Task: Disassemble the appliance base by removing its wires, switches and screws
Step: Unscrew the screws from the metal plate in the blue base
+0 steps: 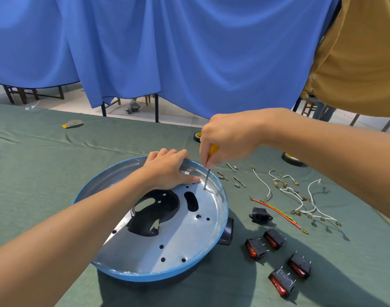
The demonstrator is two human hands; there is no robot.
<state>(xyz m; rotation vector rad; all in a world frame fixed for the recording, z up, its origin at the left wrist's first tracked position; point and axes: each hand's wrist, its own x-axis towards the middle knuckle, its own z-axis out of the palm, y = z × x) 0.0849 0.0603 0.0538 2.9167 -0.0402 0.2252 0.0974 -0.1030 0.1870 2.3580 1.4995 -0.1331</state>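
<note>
The round blue-rimmed appliance base lies on the green cloth, its silver inner plate full of holes. My left hand grips its far rim, thumb pressed on the plate. My right hand grips a yellow-handled screwdriver, held upright with its tip on a screw near the far right edge of the plate. To the right lie several red rocker switches, a black socket, white wires, a red-and-yellow wire and loose screws.
Two tape rolls sit at the back of the table. A small grey-yellow item lies far left. A blue curtain hangs behind the table; a person in a tan shirt stands at the right.
</note>
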